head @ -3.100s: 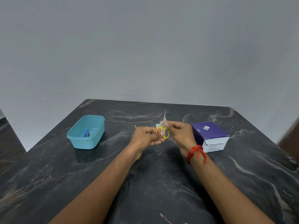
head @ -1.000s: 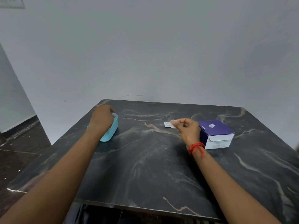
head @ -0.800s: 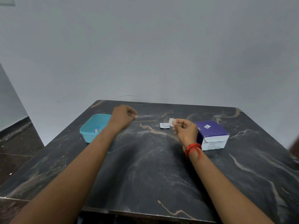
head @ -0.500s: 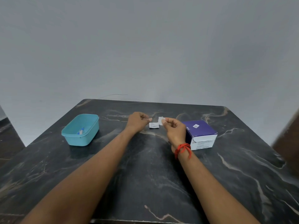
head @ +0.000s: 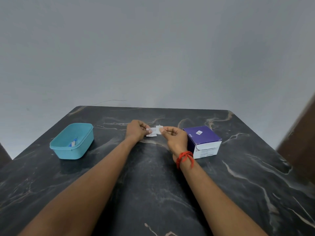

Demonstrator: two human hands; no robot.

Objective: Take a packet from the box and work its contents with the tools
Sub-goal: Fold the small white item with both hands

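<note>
My left hand point(head: 136, 131) pinches the left end of a small white printed packet point(head: 151, 133) low over the table's middle. My right hand point(head: 173, 137), with a red thread around its wrist, holds a small white square pad point(head: 159, 129) between thumb and forefinger, right beside the packet and touching its right edge. The purple and white box point(head: 202, 138) stands shut just right of my right hand. Tools with a blue part point(head: 73, 143) lie inside the teal tub point(head: 85, 143) at the left; I cannot make out which tools they are.
The dark marbled table point(head: 153, 184) ends at a grey wall behind. A dark brown edge of furniture or a door point(head: 303, 133) rises at the right. The floor drops away past the table's left edge.
My left hand has come away from the teal tub and crossed to the middle, where it now grips the packet. The yellow-handled scissors seen earlier are out of my hands. My right hand keeps the pad.
</note>
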